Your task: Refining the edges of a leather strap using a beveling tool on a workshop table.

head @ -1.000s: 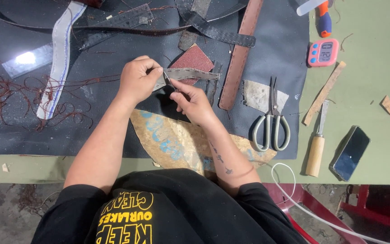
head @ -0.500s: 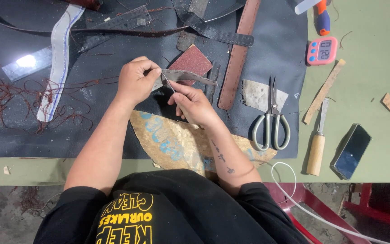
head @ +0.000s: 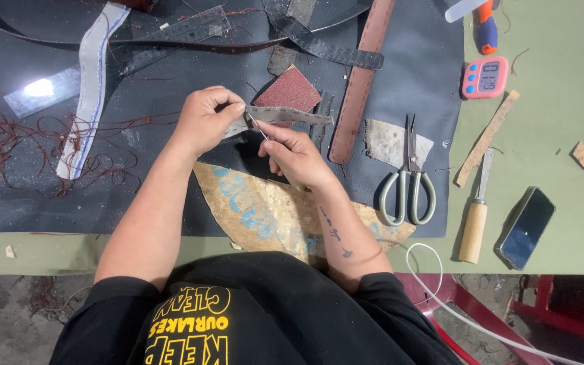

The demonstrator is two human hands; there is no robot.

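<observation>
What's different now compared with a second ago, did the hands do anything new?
Very little. The left hand keeps pinching the grey leather strip, while the right hand has drawn slightly toward the body, holding a thin needle-like tool at the strip. The scissors, knife and phone stayed put.

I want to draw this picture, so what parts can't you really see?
Head view, the only one:
- Thin needle-like tool in the right hand: too small to identify.
- Left hand fingertips: tucked behind the grey leather strip.
- Dark curved belt and orange-handled tool: cut off by the top edge.
- Pink timer display: too small to make out.
</observation>
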